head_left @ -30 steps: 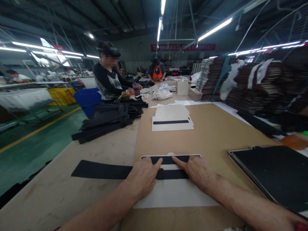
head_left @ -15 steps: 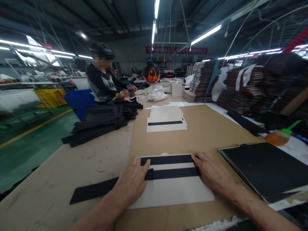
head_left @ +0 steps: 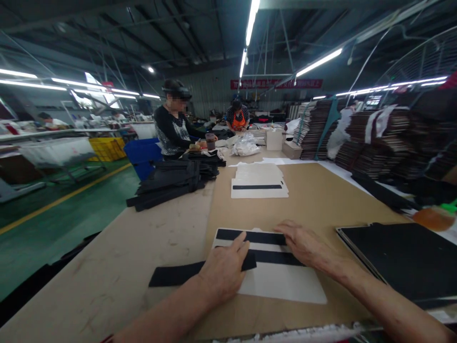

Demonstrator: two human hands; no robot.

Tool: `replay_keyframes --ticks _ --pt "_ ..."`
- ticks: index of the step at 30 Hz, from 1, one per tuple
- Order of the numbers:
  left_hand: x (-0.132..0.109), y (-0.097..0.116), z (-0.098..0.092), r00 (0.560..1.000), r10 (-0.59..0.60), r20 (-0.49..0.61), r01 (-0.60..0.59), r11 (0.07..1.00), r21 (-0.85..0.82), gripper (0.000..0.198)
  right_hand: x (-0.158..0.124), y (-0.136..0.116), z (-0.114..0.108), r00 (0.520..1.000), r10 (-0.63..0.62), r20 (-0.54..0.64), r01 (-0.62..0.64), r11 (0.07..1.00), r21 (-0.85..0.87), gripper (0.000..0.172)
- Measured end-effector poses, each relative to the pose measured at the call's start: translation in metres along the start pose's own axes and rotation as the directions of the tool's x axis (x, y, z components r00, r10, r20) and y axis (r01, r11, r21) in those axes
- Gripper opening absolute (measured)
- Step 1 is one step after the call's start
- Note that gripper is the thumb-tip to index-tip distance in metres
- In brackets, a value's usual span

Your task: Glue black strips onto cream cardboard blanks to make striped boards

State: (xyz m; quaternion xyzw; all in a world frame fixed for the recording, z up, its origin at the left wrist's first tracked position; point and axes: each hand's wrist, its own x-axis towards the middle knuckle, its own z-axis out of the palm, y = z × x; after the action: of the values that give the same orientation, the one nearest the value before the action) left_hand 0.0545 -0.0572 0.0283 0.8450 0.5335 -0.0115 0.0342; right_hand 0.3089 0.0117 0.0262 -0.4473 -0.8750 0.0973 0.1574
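Note:
A pale board (head_left: 285, 286) with two black strips across its upper part lies before me. My left hand (head_left: 226, 267) is over its left half, thumb side down on a loose black strip (head_left: 178, 275), which sticks out to the left past the board. This loose strip's right end shows beyond my fingers, slightly tilted over the lower attached strip (head_left: 274, 257). The index finger reaches to the upper attached strip (head_left: 260, 237). My right hand (head_left: 303, 243) rests at the board's upper right with fingers stretched out over the strip ends, holding nothing.
Ahead lies a stack of pale boards (head_left: 259, 193), the front one with a black strip. A heap of black strips (head_left: 171, 183) is at the left edge. Black panels (head_left: 400, 257) are stacked at right, near an orange bottle (head_left: 433, 216). Two people work farther back.
My left hand has slid rightward across the board, bringing the loose black strip with it. My right hand stays at the upper right, its fingers a little more stretched. The view has turned slightly left.

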Motion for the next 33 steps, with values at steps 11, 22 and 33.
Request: replay_keyframes --ticks 11,22,33 --pt "0.011 -0.005 0.013 1.0 0.022 0.009 -0.022 0.999 -0.035 0.065 0.045 -0.008 0.034 0.973 -0.146 0.177 0.156 0.987 -0.041 0.057" --pt "0.011 -0.003 0.012 1.0 0.009 0.022 -0.007 0.997 -0.08 0.068 0.075 -0.027 0.045 0.946 -0.227 0.232 0.219 0.974 0.06 0.058" --pt "0.007 -0.006 0.019 0.999 -0.044 0.0 0.044 0.999 -0.005 0.065 0.027 0.002 0.003 0.928 0.351 -0.126 -0.32 0.923 0.212 0.026"
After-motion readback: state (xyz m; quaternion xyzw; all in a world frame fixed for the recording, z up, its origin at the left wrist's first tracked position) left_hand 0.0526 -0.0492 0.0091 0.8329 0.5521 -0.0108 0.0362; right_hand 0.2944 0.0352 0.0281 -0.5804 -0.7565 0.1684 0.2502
